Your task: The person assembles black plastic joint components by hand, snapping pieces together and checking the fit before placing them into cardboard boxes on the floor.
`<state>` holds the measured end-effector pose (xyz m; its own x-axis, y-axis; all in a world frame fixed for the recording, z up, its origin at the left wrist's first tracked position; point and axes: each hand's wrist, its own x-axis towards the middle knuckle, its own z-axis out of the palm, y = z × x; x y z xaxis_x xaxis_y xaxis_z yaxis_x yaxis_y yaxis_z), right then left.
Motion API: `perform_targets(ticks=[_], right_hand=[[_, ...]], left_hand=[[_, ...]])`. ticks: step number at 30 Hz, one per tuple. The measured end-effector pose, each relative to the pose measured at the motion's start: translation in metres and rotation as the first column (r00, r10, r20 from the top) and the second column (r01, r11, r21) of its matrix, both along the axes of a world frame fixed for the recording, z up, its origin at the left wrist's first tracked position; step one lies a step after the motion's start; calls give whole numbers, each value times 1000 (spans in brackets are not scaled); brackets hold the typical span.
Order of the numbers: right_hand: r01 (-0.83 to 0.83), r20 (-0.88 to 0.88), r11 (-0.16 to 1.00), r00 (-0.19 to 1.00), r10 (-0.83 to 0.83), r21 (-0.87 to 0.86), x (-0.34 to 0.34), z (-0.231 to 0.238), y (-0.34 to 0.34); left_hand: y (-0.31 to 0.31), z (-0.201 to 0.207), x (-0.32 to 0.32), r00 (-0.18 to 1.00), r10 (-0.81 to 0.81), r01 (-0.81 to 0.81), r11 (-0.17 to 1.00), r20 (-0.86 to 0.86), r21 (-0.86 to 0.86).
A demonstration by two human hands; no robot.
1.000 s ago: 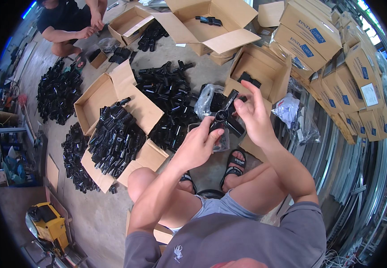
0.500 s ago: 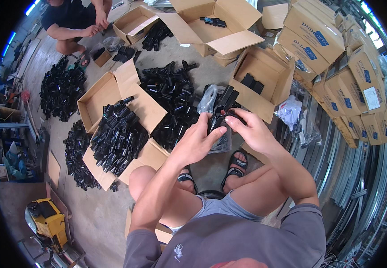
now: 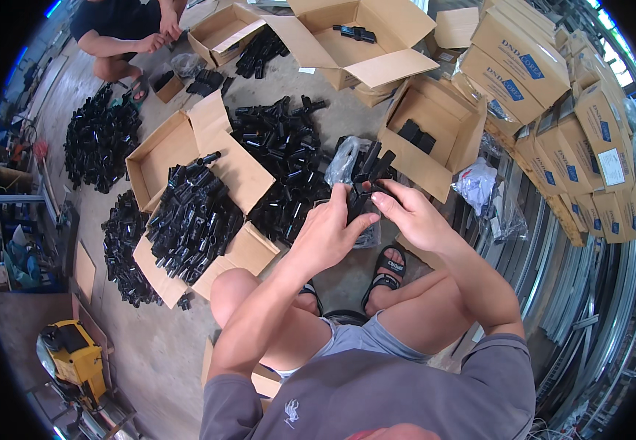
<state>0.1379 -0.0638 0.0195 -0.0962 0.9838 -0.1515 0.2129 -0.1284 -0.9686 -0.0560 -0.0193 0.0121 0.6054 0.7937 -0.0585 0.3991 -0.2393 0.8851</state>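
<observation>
Both hands meet in front of my knees around a black plastic part (image 3: pixel 367 170) with a couple of long prongs pointing away from me. My left hand (image 3: pixel 330 233) wraps its near end, thumb laid along the side. From the right, my right hand (image 3: pixel 415 217) pinches the same part with thumb and fingers; the spot between the fingertips is partly hidden. Just beyond lies a clear plastic bag (image 3: pixel 344 163) on the floor. An open cardboard box (image 3: pixel 443 110) holding a few black parts stands past my right hand.
Left of me, an open carton (image 3: pixel 158 150) overflows with black parts, beside a loose heap (image 3: pixel 285 147). A larger open box (image 3: pixel 311 44) is at the far side. Stacked cartons (image 3: pixel 545 81) and metal profiles (image 3: pixel 578 308) line the right. A co-worker (image 3: pixel 123 33) crouches far left.
The black part has turned slightly in my hands, its prongs now spread differently. My right fingers have shifted a little on it; both hands stay in nearly the same place.
</observation>
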Motion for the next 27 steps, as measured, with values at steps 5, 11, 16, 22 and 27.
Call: perform_targets(ticks=[5, 11, 16, 22, 27], right_hand=[[-53, -141, 993, 989, 38, -102, 2, 8, 3], [-18, -38, 997, 999, 15, -76, -3, 2, 1], [-34, 111, 998, 993, 28, 47, -2, 6, 3], [-15, 148, 999, 989, 9, 37, -4, 3, 1], [-12, 132, 999, 991, 5, 53, -2, -4, 0]], left_hand=[[1, 5, -2, 999, -22, 24, 999, -44, 41], [-3, -6, 3, 994, 17, -3, 992, -109, 128], [-2, 11, 2, 998, 56, -56, 998, 13, -13], [-5, -5, 2, 1000, 29, -29, 1000, 6, -6], [-6, -4, 1, 1000, 8, -8, 1000, -21, -5]])
